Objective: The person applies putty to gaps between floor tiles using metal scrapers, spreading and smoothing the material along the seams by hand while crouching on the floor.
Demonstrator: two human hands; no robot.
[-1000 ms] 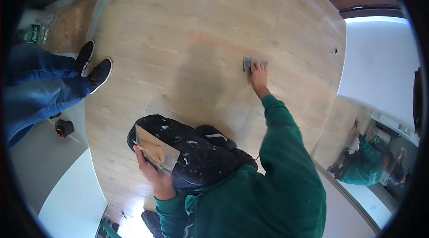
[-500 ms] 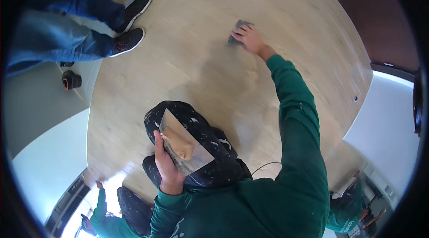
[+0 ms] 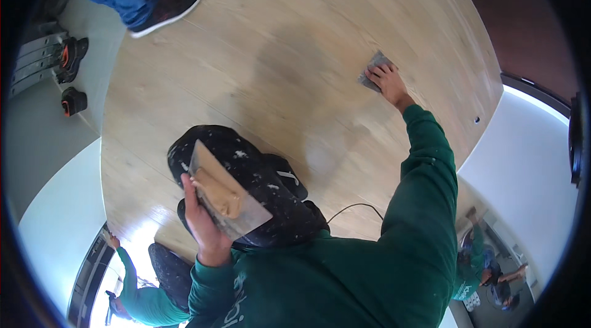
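Observation:
My left hand (image 3: 206, 232) grips a flat metal plate (image 3: 251, 217) by its edge, thumb on top. The plate, like a broad putty spreader, bears a lump of beige putty (image 3: 217, 194). It is above my dark, paint-spotted trouser leg (image 3: 231, 149). Out to the far right, my right hand (image 3: 390, 85) presses a grey, roughly square blade or pad (image 3: 380, 59) onto the wood-look floor (image 3: 246, 63). Its fingers spread over the back of it; whether it is a spreader or a sanding pad, I cannot make out.
A person in jeans and dark shoes (image 3: 169, 11) stands at the far left. Work shoes (image 3: 74, 101) lie by the left wall. A person in green (image 3: 144, 303) is at lower left, others at lower right (image 3: 474, 266). A cable (image 3: 357, 206) curves beside me.
My right hand has moved right and a little nearer with the grey tool. The view has shifted, and my left hand still holds the plate with putty. The standing person has shifted their feet.

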